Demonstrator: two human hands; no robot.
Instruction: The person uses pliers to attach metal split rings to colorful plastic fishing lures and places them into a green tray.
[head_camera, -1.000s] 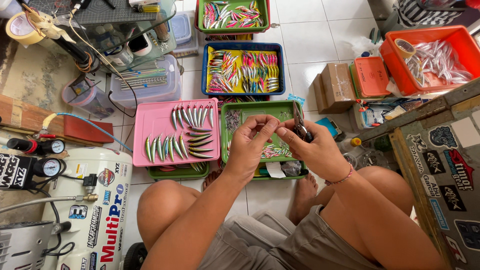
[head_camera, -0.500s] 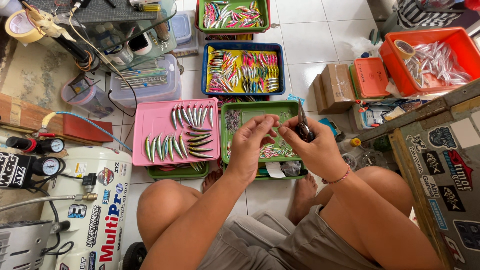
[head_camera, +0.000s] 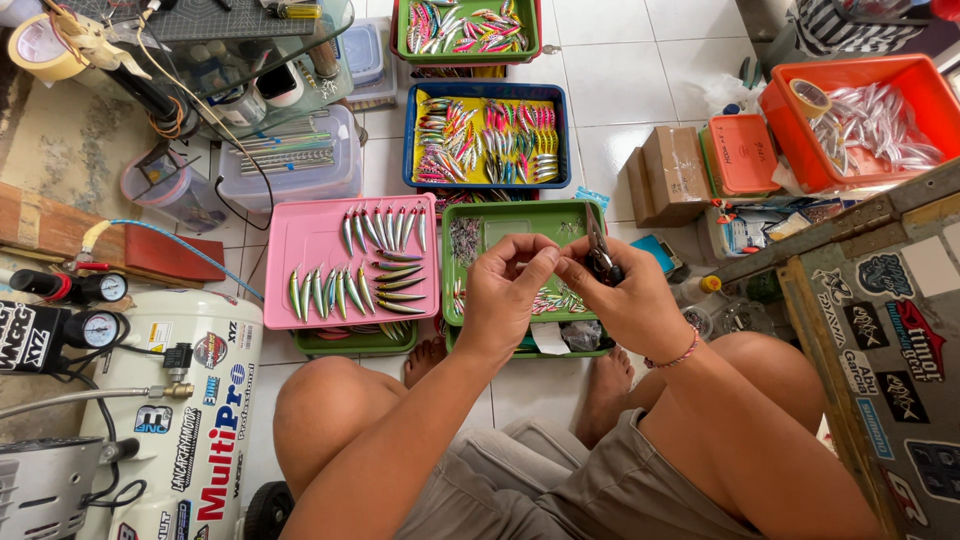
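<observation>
Your right hand (head_camera: 640, 300) grips the pliers (head_camera: 600, 258); your left hand (head_camera: 510, 290) has its fingers pinched on something too small to identify, above the green tray (head_camera: 520, 222). A slip could drop it among the lures (head_camera: 385, 272) on the pink tray (head_camera: 310, 240).

Lure workshop — lure trays (head_camera: 350, 260), compressor (head_camera: 190, 400).

Silvery-green fishing lures (head_camera: 345, 290) are lying on a pink tray (head_camera: 310, 235); multicoloured lures (head_camera: 485, 140) are filling a blue, yellow-lined tray (head_camera: 410, 140).
</observation>
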